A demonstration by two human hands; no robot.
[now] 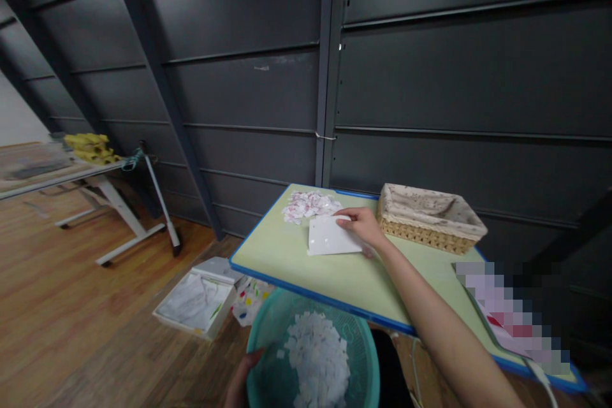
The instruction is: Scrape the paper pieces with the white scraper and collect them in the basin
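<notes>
My right hand (361, 223) is closed on a flat white rectangular piece (331, 236), with the fingers over its upper right edge. The piece is over the pale yellow-green tabletop (287, 261); whether it is card or plastic I cannot tell. Just behind it lies a pile of small white and reddish paper scraps (310, 204). Low in the view, my left hand (243, 375) grips the left rim of a teal plastic basket (371, 350). Inside the basket is a heap of small white pieces (320, 357). Part of the left hand is cut off by the bottom edge.
A fabric-lined woven basket (425, 239) stands at the table's back right. A pixelated flat item (511, 319) lies at the right edge. An open white box (191, 303) and a colour-spotted bag (251, 296) are on the floor. Left stands another table (62, 172) with yellow rolls.
</notes>
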